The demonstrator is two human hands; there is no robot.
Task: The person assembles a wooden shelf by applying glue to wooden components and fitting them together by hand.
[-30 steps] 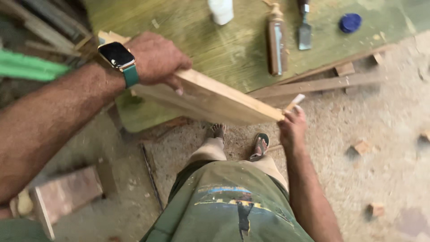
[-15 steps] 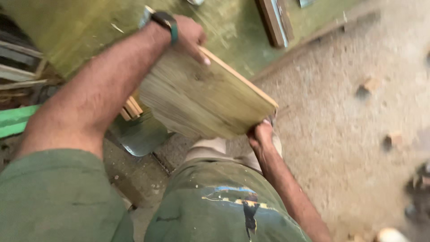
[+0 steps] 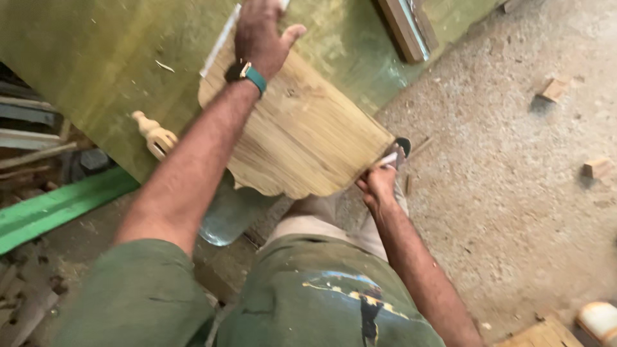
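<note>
While a green beam point(image 3: 58, 209) lay low at the left beside a turned wooden knob point(image 3: 153, 135), the left hand point(image 3: 260, 35) pressed flat, fingers spread, on the far end of the wooden board point(image 3: 299, 132), apparently steadying it on the green-stained tabletop point(image 3: 96, 58). At the board's near corner the right hand point(image 3: 378, 183) had its fingers pinched on a small pale object. Wood offcuts point(image 3: 554, 88) dotted the gritty floor point(image 3: 514, 193).

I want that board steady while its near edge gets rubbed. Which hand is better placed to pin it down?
Left. The left hand lies flat on the board at its far end, while the right hand is at the near corner holding a small pale piece.
</note>
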